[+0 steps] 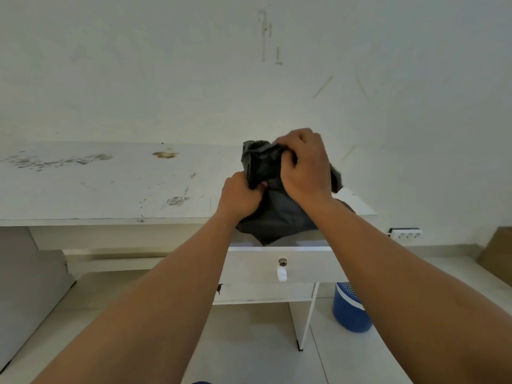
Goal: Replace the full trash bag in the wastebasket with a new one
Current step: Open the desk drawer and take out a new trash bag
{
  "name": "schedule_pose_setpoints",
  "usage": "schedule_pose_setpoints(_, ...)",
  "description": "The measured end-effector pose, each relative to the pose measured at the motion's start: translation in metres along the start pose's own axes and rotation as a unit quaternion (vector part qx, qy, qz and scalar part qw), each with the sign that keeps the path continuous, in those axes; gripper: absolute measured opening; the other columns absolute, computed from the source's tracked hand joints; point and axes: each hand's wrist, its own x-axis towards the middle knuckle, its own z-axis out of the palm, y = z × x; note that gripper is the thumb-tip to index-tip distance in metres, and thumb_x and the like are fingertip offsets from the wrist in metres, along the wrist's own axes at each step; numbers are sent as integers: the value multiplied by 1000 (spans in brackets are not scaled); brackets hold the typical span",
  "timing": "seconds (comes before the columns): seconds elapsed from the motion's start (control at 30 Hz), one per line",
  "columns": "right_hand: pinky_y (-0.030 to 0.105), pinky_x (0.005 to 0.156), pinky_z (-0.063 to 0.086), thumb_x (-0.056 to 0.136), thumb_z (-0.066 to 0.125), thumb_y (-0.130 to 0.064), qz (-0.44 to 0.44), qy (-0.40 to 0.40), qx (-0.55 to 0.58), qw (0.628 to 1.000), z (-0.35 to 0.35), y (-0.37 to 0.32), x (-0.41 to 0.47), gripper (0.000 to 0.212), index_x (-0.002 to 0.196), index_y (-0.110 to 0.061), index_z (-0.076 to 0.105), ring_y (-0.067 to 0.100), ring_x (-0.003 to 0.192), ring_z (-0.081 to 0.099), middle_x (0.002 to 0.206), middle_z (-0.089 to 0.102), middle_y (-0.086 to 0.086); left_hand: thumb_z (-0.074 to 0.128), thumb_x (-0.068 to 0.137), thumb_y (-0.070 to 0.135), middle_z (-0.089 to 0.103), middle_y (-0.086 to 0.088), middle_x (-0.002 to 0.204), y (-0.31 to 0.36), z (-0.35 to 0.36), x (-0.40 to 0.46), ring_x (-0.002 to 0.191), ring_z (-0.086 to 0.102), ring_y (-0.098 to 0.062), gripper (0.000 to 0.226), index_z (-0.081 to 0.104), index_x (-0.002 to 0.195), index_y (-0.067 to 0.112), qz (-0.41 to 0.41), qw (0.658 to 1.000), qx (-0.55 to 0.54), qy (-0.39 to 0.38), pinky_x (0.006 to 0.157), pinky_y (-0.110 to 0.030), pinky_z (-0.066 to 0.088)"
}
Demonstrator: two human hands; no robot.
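Observation:
A crumpled black trash bag (273,214) hangs in the air above the open desk drawer (279,266). My left hand (239,198) grips its lower left folds. My right hand (304,167) pinches its upper edge, and part of the bag is hidden behind that hand. A blue wastebasket (349,311) stands on the floor to the right of the desk leg, partly hidden by my right forearm. I cannot see inside it.
A stained white desk (97,187) stands against the white wall. The drawer has a lock and a white handle (281,274). A white power strip (406,234) sits at the wall on the right. A grey cushion (27,286) is at the left, a brown box (498,253) at the far right.

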Motion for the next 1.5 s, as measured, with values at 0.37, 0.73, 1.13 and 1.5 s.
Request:
schedule_pose_setpoints(0.37,46,105,43,85,52,-24,-62,-234,-62,968,12,29,-36,41,120,-21,72,20,119,56,128,66,-5,77,80,33,72,4,106,16,-1,17,100,69,-15,35,66,112,21,-64,956,-281,43,88,-31,56)
schedule_pose_setpoints(0.73,38,121,25,71,48,-93,-61,-380,-150,911,-9,40,-91,107,155,-32,26,15,146,26,160,30,-5,57,83,-2,64,-2,106,-2,-4,27,94,59,-16,33,54,101,25,5,940,-190,284,72,-5,42)
schedule_pose_setpoints(1.13,35,110,36,84,49,-79,-74,-322,-226,916,5,36,-81,84,144,-21,48,19,114,63,127,68,-1,55,83,-4,61,-5,106,-1,4,32,96,58,-17,34,56,105,22,47,947,-154,276,77,-7,41)
schedule_pose_setpoints(1.5,33,69,50,80,74,-55,-71,-257,-275,924,31,45,-83,55,119,-21,54,19,89,61,108,64,-4,59,82,-5,58,-4,105,-6,15,36,91,56,-11,34,58,108,17,66,955,-129,259,76,0,40)
